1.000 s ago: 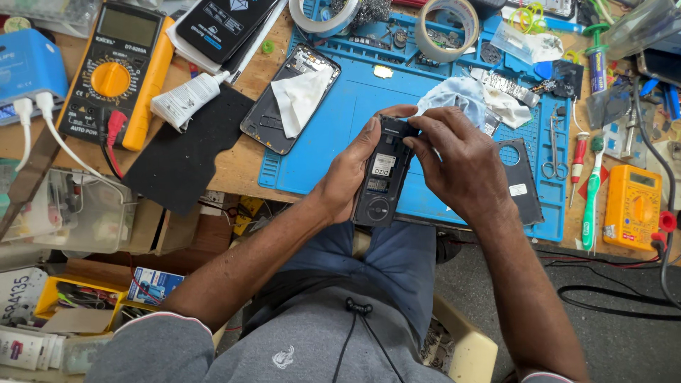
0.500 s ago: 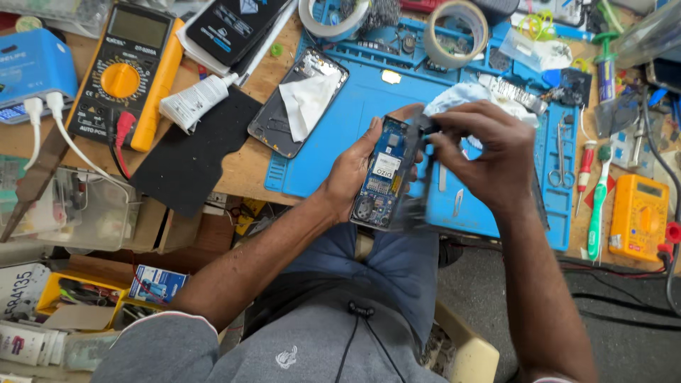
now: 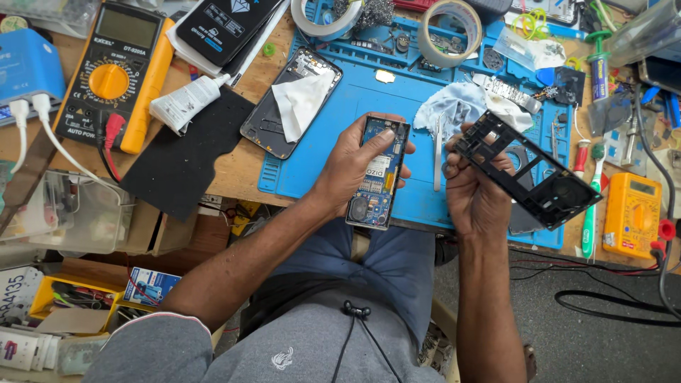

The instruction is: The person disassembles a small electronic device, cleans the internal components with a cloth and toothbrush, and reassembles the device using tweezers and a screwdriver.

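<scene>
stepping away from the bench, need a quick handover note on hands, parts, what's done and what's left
Left hand: holds the opened phone body, circuit board facing up, over the blue work mat.
Right hand: holds the black plastic frame, tilted, apart from the phone body, along with slim white tweezers.
Nearby: a second phone shell with a white cloth on the mat, a large yellow multimeter at left, tape rolls at the top.
Done: frame is off the phone body.
Left: board and other parts are in place in the body; nothing else removed that I can see.
</scene>
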